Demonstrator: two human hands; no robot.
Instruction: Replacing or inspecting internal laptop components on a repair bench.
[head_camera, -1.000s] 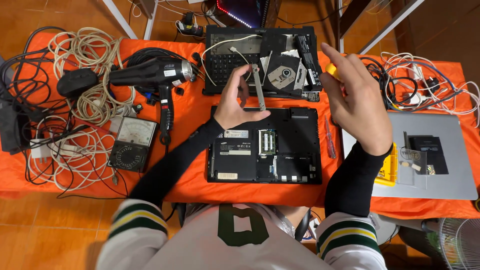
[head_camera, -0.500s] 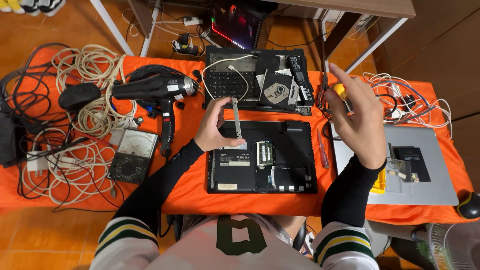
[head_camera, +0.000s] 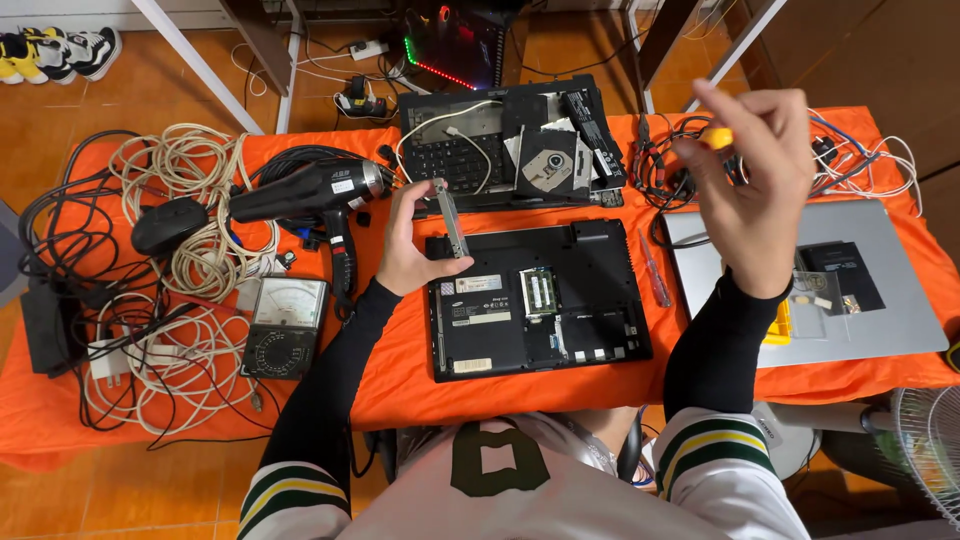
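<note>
Head view: a thin grey metal bracket (head_camera: 451, 217) is being pinched upright between the thumb and fingers of the left hand (head_camera: 408, 243), just above the upper left corner of the upturned black laptop (head_camera: 536, 298), seemingly so that its narrow face can be looked over. A small yellow-handled tool (head_camera: 716, 137) is being gripped in the curled fingers of the right hand (head_camera: 752, 190), which is being held raised to the upper right of the laptop, apparently kept clear of it. A red screwdriver (head_camera: 655, 278) is lying just right of the laptop, within easy reach. Behind the laptop a stripped keyboard tray (head_camera: 510, 145) is resting, a black hair dryer (head_camera: 318, 195) and an analogue meter (head_camera: 283, 326) are lying to its left on the orange cloth (head_camera: 400, 390), and a grey laptop lid (head_camera: 830, 285) is lying to its right.
</note>
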